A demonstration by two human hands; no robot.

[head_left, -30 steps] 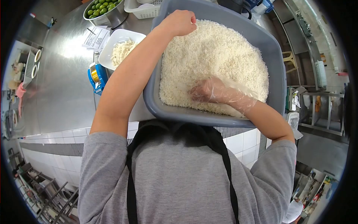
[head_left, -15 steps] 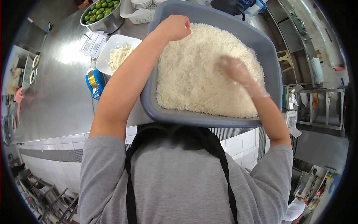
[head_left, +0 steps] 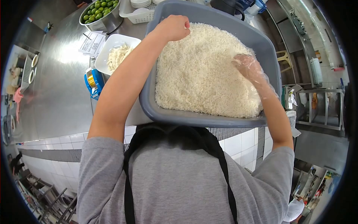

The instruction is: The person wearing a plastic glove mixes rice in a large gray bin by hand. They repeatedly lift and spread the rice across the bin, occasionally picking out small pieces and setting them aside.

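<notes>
A large grey plastic tub holds a broad heap of white rice-like grains. My left hand is bare and closed, with curled fingers, over the tub's upper left side beside the heap. Whatever lies inside that fist is hidden. On the right side of the heap, my right hand wears a loose clear plastic glove. Its fingers are slightly bent and point left, with the tips against the grains.
Left of the tub, a white dish of pale strips stands on the steel table, near a blue tape dispenser and papers. Behind are a metal pot of green limes and a white basket with stacked dishes.
My right hand has moved right across the grains, toward the tub's right wall, and is less blurred now. My left hand has stayed in place.
</notes>
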